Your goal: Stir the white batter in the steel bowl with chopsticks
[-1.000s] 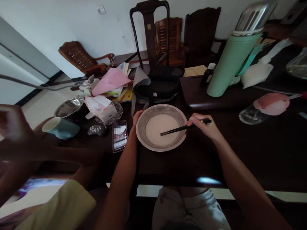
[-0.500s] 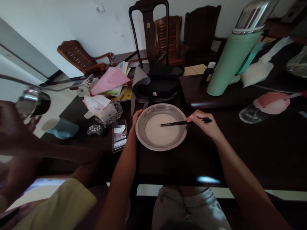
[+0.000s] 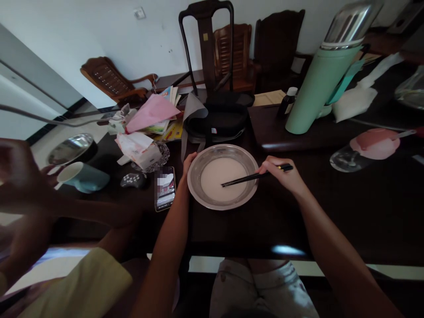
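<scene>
"Bowl [image 3: 195, 177]: where does it stand?"

"On the table [image 3: 228, 229], between the two hands; left hand [image 3: 188, 164] against its side, finger grip too hidden to tell."

"And the right hand [image 3: 278, 171]?"

"Fingers closed on chopsticks [image 3: 243, 179], tips at the pale liquid [image 3: 218, 172]. Stirring, I'd judge; the next stroke calls for a steadied rim."

"Farther off?"

"Black bag [image 3: 227, 121], then a tall chair [image 3: 206, 48] behind."

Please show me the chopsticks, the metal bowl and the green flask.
Chopsticks [image 3: 241, 179]: head view, on dark shafts.
Metal bowl [image 3: 195, 179]: head view, inner wall, left side.
Green flask [image 3: 319, 84]: head view, middle of body.
</scene>
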Demonstrator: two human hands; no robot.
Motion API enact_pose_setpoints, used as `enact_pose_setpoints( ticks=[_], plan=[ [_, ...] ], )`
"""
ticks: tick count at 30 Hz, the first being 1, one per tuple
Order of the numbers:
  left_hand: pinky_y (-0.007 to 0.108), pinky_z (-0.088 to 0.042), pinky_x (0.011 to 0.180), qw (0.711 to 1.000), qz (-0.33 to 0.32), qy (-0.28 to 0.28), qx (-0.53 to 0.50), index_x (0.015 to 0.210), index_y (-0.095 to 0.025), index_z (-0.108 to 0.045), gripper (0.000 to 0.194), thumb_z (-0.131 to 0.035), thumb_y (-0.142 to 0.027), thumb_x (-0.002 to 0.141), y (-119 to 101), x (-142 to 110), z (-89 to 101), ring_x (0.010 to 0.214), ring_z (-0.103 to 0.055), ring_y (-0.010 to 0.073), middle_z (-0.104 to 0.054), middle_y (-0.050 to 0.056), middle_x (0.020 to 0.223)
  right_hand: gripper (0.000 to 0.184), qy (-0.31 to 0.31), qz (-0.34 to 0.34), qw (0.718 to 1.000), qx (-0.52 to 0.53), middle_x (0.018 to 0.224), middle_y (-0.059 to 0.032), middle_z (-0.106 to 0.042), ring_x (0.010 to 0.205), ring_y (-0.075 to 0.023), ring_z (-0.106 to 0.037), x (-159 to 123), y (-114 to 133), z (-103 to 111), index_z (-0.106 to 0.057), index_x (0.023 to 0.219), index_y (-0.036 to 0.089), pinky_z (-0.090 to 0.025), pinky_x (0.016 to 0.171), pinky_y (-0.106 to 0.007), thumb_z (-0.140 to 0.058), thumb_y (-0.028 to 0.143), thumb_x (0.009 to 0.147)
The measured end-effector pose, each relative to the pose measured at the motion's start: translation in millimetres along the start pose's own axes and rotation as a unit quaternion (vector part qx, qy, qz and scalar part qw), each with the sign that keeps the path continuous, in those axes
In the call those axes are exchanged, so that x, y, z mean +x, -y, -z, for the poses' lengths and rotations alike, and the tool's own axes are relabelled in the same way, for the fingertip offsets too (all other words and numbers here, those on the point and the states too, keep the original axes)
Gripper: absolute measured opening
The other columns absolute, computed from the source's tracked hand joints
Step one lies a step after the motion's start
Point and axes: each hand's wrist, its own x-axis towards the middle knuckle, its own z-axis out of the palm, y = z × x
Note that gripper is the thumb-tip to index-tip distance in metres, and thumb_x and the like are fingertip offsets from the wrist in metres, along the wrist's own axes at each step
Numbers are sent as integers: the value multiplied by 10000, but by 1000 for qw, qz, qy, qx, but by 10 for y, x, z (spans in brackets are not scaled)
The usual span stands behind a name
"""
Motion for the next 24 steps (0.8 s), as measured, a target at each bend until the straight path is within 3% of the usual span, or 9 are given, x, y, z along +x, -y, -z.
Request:
enact_pose_setpoints(
  ticks=[2,7,12,15,17,19,22,24],
  plan=[
    [279,-512,620,1000,15,-1,9,665,-168,-694,260,-546,-289,841,-13,-13,-3,540,-620,157,-689,10,590,346,22,22,999,-26,773,-48,-761,778,-218,-692,5,5,-5,-761,715,242,-506,748,-360,-642,511,899],
    [286,-500,638,1000,18,-14,4,646,-169,-683,266,-556,-281,852,-22,-25,-16,525,-606,155,-674,9,579,396,-47,-5,999,-15,731,-46,-744,728,-209,-695,7,11,21,-739,661,238,-509,746,-367,-625,528,906],
    [281,-500,604,1000,20,-8,0,657,-181,-688,236,-581,-291,836,-26,-17,-20,518,-608,158,-676,3,575,353,26,19,999,-28,770,-45,-763,776,-219,-692,13,17,4,-760,709,251,-520,748,-368,-640,526,894],
    [295,-524,646,1000,15,-8,-2,712,-176,-713,199,-579,-278,817,-25,-24,-41,554,-636,176,-678,3,569,323,-19,24,999,-43,798,-44,-773,802,-220,-688,16,1,12,-761,722,254,-511,787,-377,-642,493,905],
    [302,-543,716,1000,-7,6,-8,850,-155,-751,213,-572,-262,810,-17,-41,-66,650,-686,192,-728,17,661,355,-42,4,999,-26,772,-43,-764,766,-210,-692,12,-7,19,-750,696,243,-511,778,-369,-625,490,918],
    [300,-550,791,999,-39,25,-19,1076,-149,-744,332,-573,-231,803,-4,-65,-91,771,-723,197,-779,32,839,379,-24,-5,1000,-12,748,-44,-755,738,-206,-695,7,-6,17,-744,679,235,-515,748,-358,-619,503,917],
    [309,-547,861,994,-100,21,-32,1415,-245,-563,638,-605,-158,785,13,-99,-117,883,-739,197,-784,17,993,368,15,12,1000,-23,753,-45,-758,746,-211,-695,7,1,3,-751,697,239,-515,731,-356,-625,514,906],
    [334,-545,882,987,-151,5,-45,1539,-313,-388,793,-617,-139,800,16,-118,-127,922,-739,209,-780,7,982,351,2,18,999,-32,771,-45,-765,761,-213,-693,11,1,-4,-756,710,243,-514,744,-362,-628,505,906]
  ],
)
